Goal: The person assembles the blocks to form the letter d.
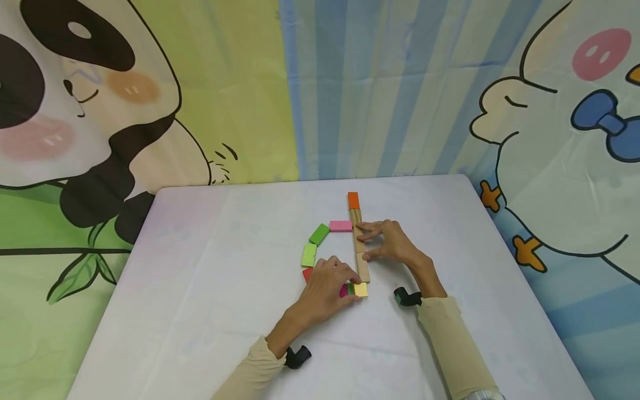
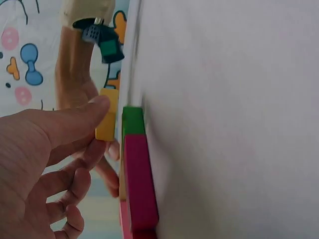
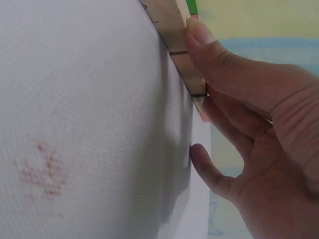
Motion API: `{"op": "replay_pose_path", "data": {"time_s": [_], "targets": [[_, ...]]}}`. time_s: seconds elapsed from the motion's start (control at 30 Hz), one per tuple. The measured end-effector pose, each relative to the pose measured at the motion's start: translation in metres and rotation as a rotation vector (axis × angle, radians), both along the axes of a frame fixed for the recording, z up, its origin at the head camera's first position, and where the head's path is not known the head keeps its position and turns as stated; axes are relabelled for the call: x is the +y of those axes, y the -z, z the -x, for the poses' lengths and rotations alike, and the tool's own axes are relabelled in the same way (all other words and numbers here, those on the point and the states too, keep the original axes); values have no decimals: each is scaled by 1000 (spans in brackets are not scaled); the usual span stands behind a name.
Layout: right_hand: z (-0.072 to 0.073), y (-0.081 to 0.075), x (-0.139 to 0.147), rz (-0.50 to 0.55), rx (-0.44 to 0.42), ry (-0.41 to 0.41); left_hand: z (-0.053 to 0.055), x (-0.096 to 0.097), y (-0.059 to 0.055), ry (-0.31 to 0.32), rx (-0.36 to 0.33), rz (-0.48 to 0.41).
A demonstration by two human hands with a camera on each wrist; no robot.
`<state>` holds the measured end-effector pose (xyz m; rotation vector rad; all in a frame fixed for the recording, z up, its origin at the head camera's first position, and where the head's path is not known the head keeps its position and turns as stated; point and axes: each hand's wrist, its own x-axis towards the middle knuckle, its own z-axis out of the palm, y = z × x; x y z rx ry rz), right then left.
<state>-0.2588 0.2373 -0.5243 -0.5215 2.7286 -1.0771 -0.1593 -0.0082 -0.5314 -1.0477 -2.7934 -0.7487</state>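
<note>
My left hand (image 1: 322, 289) pinches a yellow block (image 1: 361, 289) between thumb and index finger at the near end of a row of plain wooden blocks (image 1: 362, 268). In the left wrist view, the yellow block (image 2: 105, 127) appears raised beside a green block (image 2: 133, 119) and a magenta block (image 2: 141, 179). My right hand (image 1: 392, 241) rests along the row's right side. Its thumb and fingertips touch the wooden blocks (image 3: 172, 25) in the right wrist view, without curling round them. An orange block (image 1: 353, 200) caps the row's far end.
Left of the row, a curve of blocks runs from a pink block (image 1: 341, 226) through a green block (image 1: 319, 234) and a light green block (image 1: 308, 255) to a red block (image 1: 307, 274), partly hidden by the left hand. All lie on a white table (image 1: 215, 289) before printed cloth (image 1: 380, 83).
</note>
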Motion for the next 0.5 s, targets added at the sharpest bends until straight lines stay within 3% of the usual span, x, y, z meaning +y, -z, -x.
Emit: {"op": "replay_pose_path", "data": {"time_s": [0.17, 0.5], "targets": [[1, 0, 0, 6, 0, -3, -1, 14, 5, 18, 42, 62], [1, 2, 1, 8, 4, -3, -1, 23, 10, 11, 122, 93]]}}
